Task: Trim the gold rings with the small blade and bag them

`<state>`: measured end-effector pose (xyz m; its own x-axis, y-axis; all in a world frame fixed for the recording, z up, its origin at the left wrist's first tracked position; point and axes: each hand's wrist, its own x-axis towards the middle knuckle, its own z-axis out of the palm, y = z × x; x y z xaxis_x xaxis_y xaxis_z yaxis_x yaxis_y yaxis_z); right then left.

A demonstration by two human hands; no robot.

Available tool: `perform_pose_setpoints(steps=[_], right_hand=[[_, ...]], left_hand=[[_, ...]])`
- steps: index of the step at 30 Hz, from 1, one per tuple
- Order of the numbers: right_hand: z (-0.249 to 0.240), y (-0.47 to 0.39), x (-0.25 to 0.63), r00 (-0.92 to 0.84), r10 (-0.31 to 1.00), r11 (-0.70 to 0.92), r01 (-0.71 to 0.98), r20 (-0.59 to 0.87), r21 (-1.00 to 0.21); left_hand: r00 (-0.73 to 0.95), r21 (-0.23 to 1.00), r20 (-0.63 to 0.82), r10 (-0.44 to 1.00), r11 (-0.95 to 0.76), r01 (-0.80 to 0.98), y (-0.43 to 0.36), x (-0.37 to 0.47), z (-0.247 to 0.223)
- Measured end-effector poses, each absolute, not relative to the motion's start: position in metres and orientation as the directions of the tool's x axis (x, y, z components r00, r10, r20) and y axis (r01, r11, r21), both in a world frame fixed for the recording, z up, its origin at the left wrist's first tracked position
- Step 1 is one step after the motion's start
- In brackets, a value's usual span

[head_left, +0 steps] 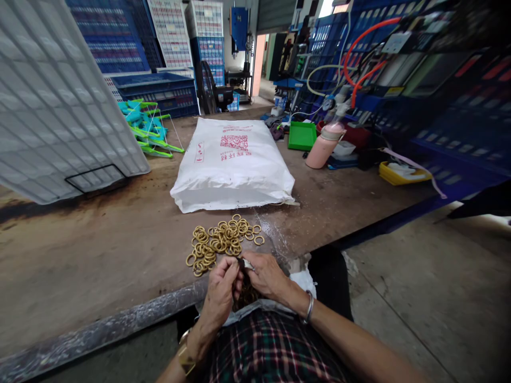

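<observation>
Brass-coloured rings (227, 238) lie in a loose pile on the brown table, just beyond my hands. My left hand (221, 287) has its fingers pinched together near the table's edge. Close against it, my right hand (265, 274) is closed around a small pale object (248, 264) that I cannot make out clearly. Something dark shows between the fingertips of both hands. Below them, a heap of dark brownish pieces (246, 295) sits in a grey cloth (261, 305) on my lap, partly hidden by the hands.
A white printed sack (235, 165) lies beyond the rings. At left a large white crate (67, 101) leans over the table (99, 239), near green and turquoise plastic pieces (149, 127). On the right are a green tray (302, 135), a pink bottle (322, 149) and a yellow tray (403, 174).
</observation>
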<state>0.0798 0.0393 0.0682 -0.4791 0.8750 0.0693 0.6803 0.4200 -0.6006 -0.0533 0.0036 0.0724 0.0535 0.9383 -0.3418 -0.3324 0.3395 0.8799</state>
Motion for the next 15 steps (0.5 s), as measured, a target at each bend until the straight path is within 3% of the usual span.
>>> perform_pose_setpoints(steps=[11,15], right_hand=[[0.0764,0.0405,0.0788,-0.527,0.847,0.416,0.746,-0.078,-0.519],[0.0706,0.0474,0.0867,-0.436,0.896,0.366,0.829,-0.080,-0.424]], left_hand=[[0.011,0.947,-0.257,0.966,0.254,-0.196,-0.0003,-0.0559,0.0681],[0.068,0.938,-0.246,0.967,0.255,-0.233,-0.0053,-0.0540,0.0753]])
